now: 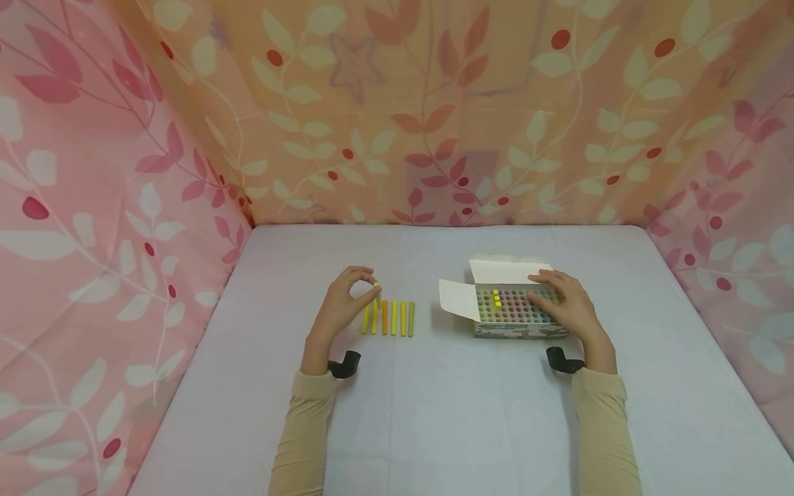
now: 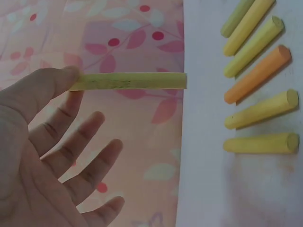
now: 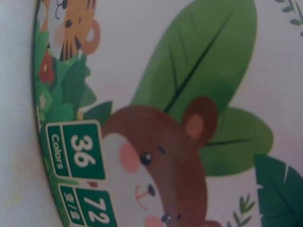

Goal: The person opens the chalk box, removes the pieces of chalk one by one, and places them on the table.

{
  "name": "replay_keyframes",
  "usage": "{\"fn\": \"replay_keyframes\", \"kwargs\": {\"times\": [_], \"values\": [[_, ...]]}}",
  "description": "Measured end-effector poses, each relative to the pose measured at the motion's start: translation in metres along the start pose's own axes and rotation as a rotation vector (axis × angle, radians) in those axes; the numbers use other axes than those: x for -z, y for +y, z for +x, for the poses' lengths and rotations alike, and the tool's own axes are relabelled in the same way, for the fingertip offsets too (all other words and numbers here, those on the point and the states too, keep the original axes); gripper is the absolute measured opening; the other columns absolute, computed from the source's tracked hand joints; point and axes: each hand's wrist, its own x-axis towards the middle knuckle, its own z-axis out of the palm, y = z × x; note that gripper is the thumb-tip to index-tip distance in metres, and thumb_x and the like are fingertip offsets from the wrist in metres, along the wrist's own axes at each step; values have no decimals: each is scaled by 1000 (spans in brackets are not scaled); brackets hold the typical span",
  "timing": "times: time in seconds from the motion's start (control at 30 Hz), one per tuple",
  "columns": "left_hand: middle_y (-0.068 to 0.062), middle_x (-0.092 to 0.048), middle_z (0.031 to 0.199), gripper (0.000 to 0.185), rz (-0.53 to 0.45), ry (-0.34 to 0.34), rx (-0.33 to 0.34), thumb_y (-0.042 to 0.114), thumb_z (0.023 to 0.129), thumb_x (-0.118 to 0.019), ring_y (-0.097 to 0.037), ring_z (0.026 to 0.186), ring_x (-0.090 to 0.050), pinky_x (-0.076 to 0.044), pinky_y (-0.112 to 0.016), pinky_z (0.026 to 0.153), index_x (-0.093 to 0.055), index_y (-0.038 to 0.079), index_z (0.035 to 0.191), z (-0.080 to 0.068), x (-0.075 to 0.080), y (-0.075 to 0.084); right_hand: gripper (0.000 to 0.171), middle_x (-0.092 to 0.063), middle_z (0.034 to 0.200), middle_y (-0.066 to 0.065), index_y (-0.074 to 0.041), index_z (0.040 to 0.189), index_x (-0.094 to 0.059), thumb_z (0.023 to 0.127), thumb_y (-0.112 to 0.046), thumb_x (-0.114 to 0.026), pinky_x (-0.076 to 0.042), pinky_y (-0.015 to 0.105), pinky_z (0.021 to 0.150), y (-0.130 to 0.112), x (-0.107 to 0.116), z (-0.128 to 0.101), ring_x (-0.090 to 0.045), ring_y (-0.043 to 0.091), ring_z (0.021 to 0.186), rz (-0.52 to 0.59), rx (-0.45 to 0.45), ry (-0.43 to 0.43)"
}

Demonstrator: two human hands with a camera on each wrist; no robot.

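Observation:
My left hand [image 1: 338, 303] pinches a yellow chalk stick [image 2: 130, 81] at one end, between thumb and index finger; the other fingers are spread. The stick hangs above a row of chalk sticks on the table, among them an orange chalk [image 1: 384, 317], a yellow chalk [image 1: 393, 318] and an olive-green chalk [image 1: 411, 319]. On the right, my right hand [image 1: 572, 304] rests over the right side of an opened chalk box [image 1: 517, 331], fingers loosely extended. Yellow chalk ends [image 1: 497, 297] stick up from its holes. In the right wrist view only the printed box face [image 3: 156, 142] appears; the fingers are hidden.
The box's white flaps [image 1: 457, 299] stand folded out at its left and back. A white cloth covers the table [image 1: 434, 413]. Floral curtains [image 1: 397, 117] enclose the back and both sides. Black wrist mounts [image 1: 344, 365] sit by each wrist.

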Motion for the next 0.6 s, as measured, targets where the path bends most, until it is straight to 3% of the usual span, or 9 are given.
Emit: {"fn": "replay_keyframes", "kwargs": {"times": [0.6], "values": [[-3, -54, 125, 20, 81, -82, 178, 33, 86, -65, -27, 124, -44, -34, -50, 103, -63, 13, 92, -9, 21, -20, 38, -45, 135, 19, -12, 121, -58, 89, -31, -62, -26, 64, 96, -1, 0, -1, -33, 46, 125, -8, 25, 17]]}}
